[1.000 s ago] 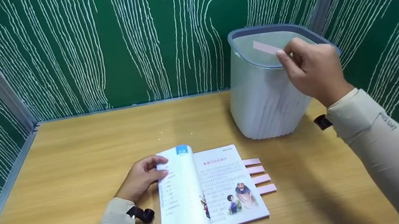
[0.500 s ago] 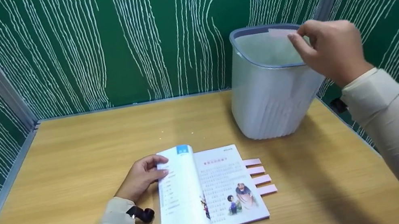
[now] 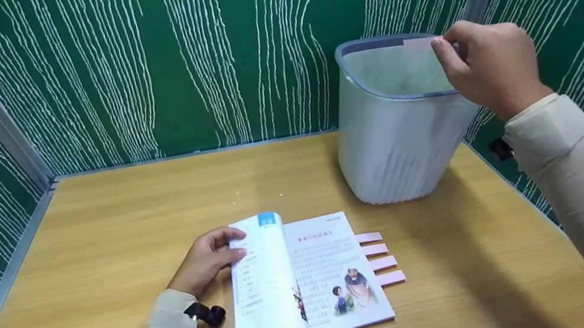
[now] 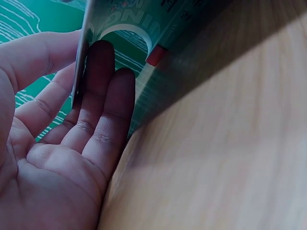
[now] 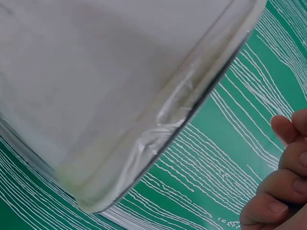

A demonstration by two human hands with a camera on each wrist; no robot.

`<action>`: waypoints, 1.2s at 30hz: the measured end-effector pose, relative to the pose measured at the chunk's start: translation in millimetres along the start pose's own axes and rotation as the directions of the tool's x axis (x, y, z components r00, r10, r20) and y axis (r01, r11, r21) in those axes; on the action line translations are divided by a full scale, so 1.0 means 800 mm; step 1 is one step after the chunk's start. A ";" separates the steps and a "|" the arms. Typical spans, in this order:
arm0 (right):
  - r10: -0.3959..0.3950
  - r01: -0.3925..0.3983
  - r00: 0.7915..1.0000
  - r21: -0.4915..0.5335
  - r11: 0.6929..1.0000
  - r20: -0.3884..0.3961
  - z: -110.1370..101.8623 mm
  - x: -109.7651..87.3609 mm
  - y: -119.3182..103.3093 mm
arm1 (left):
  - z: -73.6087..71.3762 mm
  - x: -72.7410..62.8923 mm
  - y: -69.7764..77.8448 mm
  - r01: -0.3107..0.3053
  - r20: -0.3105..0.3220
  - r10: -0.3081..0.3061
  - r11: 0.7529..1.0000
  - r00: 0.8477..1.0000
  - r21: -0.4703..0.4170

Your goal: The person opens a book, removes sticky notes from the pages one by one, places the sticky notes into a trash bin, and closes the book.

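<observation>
An open book (image 3: pixel 325 254) with printed text and a coloured drawing lies on the table. My left hand (image 3: pixel 206 261) holds its raised left-hand pages at the outer edge, the thumb on the page and fingers behind. In the left wrist view the fingers (image 4: pixel 103 115) lie against the underside of the cover. Over the far right rim of a pale waste bin (image 3: pixel 404 138), my right hand (image 3: pixel 494 65) pinches a thin pink paper strip (image 3: pixel 417 44) between thumb and index finger. The right wrist view shows the bin's side and curled fingers (image 5: pixel 297 184), but no strip.
Several pink strips (image 3: pixel 387 278) stick out from the book's right edge. Tiny light specks (image 3: pixel 280 195) lie on the wooden table (image 3: pixel 119 242). Green panels with white wavy lines (image 3: pixel 270 41) stand behind and at both sides.
My right hand has moved right and up, carrying the pink strip from over the bin's middle to its far right rim. The left hand and book have stayed in place.
</observation>
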State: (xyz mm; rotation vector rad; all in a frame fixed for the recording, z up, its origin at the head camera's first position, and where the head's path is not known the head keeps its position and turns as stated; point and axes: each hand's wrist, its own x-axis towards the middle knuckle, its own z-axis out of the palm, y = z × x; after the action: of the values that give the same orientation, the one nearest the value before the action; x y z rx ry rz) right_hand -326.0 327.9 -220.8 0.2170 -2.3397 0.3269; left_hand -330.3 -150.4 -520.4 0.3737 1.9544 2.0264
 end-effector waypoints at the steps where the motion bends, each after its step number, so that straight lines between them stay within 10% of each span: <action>1: 0.002 -0.002 1.000 0.003 1.000 0.006 0.001 0.000 0.000 | 0.000 0.000 0.000 0.000 -0.001 0.000 1.000 1.000 0.002; 36: 0.108 -0.106 0.983 -0.020 0.994 0.148 0.020 0.000 0.004 | 0.000 0.000 0.001 0.001 -0.001 -0.001 1.000 1.000 -0.019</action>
State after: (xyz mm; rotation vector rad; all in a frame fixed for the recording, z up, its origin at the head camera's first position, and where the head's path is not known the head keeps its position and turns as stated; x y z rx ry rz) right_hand -337.9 326.3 -232.3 0.1134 -2.5065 0.3596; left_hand -330.6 -150.5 -519.9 0.3678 1.9345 2.0432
